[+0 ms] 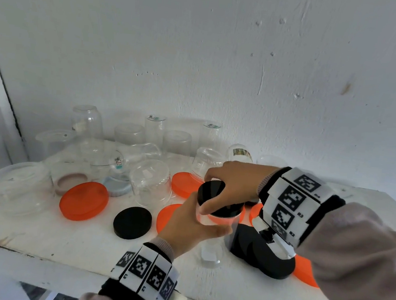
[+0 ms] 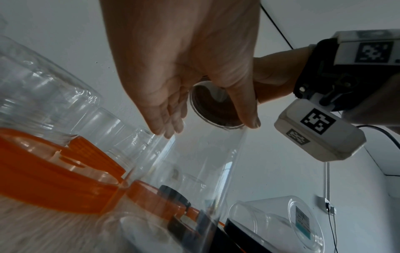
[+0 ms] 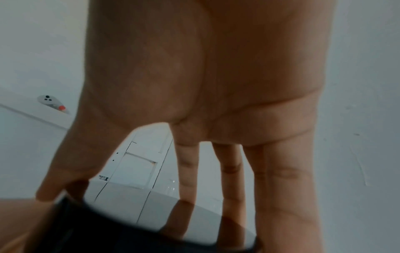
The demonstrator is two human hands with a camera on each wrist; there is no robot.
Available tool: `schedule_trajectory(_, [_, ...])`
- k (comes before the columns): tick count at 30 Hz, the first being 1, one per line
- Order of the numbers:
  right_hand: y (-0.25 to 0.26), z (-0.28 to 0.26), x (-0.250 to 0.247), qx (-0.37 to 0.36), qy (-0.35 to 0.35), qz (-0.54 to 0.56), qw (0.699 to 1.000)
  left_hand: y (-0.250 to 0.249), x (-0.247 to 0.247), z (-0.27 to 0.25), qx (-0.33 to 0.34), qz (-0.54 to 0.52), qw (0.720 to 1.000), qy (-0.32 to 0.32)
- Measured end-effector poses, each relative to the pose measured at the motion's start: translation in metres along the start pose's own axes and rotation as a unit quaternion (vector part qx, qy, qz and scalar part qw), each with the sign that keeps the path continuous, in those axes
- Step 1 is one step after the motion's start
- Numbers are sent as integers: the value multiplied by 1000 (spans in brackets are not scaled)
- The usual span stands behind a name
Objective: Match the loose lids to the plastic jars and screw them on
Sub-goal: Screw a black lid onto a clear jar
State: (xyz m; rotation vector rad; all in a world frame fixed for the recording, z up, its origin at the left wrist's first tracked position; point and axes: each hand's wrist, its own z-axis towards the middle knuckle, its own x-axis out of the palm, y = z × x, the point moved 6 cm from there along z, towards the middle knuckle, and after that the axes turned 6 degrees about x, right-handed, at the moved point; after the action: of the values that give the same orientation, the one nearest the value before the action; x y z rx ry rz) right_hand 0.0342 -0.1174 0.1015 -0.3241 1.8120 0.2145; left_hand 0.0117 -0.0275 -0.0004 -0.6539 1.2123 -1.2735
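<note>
A clear plastic jar stands upright near the table's front, and my left hand grips it round its upper wall, thumb in front. A black lid sits tilted on the jar's mouth. My right hand holds this lid from above, thumb and fingertips on its rim. In the left wrist view my left hand wraps the jar, and the lid's underside shows through the wall. The right wrist view shows my right hand with fingers spread down onto the black lid.
Several clear jars stand upside down at the back by the wall. Loose on the white table lie an orange lid, a black lid and more orange lids. A black shape sits under my right wrist.
</note>
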Motion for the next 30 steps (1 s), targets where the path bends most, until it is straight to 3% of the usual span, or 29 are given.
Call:
schedule_trajectory(5, [-2,-3,-1,-32,35,23,999,0,-1,0,-2,-6,1000,-8])
schedule_trajectory(12, [-4,-7,4,-58,-5,72,996,-4,0,-1,12,-14,1000,-19])
schedule_trajectory(18, [-6,-13,22,-36,-37,23,998,1,1,-3,10,-26,999,-27])
schedule_trajectory(30, [-5,-17,37,-27,-84,73,993,2,2,-1,0,-33,999,7])
